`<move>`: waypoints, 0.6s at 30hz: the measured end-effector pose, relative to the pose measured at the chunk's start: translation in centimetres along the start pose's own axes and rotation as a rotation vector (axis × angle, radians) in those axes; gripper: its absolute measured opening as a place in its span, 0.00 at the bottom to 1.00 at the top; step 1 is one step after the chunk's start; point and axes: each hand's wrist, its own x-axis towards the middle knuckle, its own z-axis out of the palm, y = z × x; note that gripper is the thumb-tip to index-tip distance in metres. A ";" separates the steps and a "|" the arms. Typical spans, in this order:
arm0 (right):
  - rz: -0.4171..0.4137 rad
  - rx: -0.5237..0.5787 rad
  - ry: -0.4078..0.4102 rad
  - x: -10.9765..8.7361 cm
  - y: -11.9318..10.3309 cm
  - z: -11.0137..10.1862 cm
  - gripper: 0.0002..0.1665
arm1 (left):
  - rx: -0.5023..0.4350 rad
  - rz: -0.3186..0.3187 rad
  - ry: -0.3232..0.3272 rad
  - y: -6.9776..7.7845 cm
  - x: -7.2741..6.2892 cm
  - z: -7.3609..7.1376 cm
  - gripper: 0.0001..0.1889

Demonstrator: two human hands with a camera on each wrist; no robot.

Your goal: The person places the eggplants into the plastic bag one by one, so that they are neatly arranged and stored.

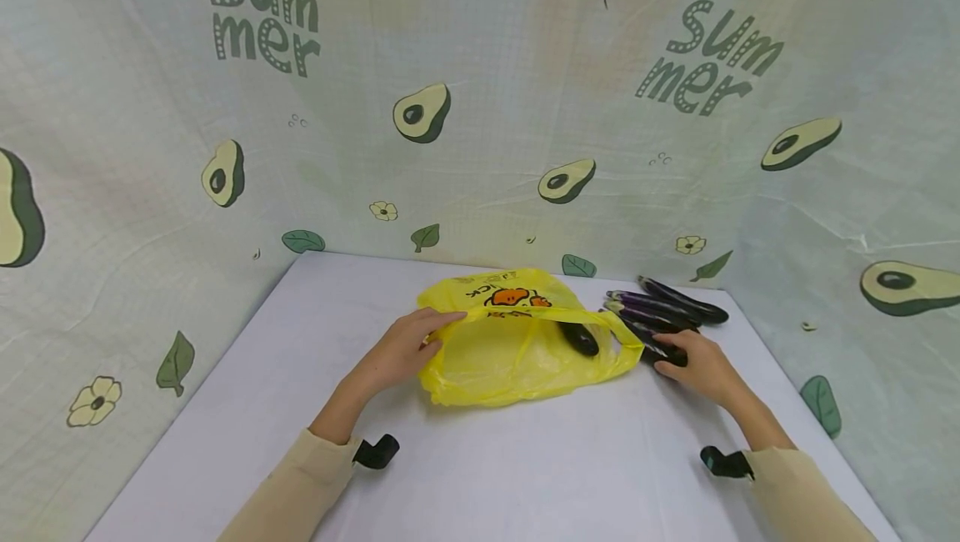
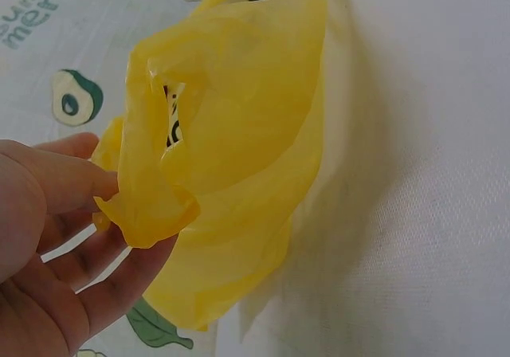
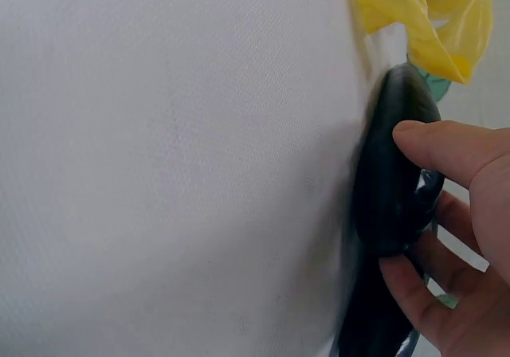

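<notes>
A yellow plastic bag (image 1: pixel 480 367) lies on its side with its mouth toward me. My left hand (image 1: pixel 401 350) pinches the bag's left edge, and the left wrist view shows the thin plastic between thumb and fingers. Inside the bag, toward the right, rests one dark eggplant (image 1: pixel 581 339). Just right of the bag, my right hand (image 1: pixel 701 367) grips another eggplant (image 3: pixel 398 190) near one end, thumb on one side and fingers on the other. Several more eggplants (image 1: pixel 686 303) lie together beyond that hand.
All this stands on a white table (image 1: pixel 525 475). A cloth (image 1: pixel 495 50) printed with avocados and leaves rises behind the table and along both sides. Each wrist carries a small black camera, such as the left camera (image 1: pixel 377 452).
</notes>
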 end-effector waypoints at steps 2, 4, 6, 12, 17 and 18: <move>0.005 0.001 -0.008 -0.2 -0.1 -0.1 0.33 | 0.005 0.005 0.004 0.0 0.0 0.0 0.30; 0.017 0.005 -0.021 -0.3 -0.1 -0.2 0.33 | 0.005 0.013 0.007 0.0 0.0 0.0 0.30; 0.033 0.019 -0.033 -0.5 -0.1 -0.3 0.33 | 0.003 0.021 0.014 0.0 0.0 0.0 0.30; 0.047 0.080 -0.063 -0.9 0.2 -0.5 0.32 | 0.006 0.045 0.022 -0.2 0.0 0.0 0.30; 0.042 0.114 -0.103 -1.0 0.7 -0.6 0.33 | -0.010 0.048 0.019 -0.2 0.0 0.0 0.30; 0.045 0.124 -0.111 -0.9 0.7 -0.7 0.33 | -0.012 0.048 0.017 -0.1 0.0 0.0 0.30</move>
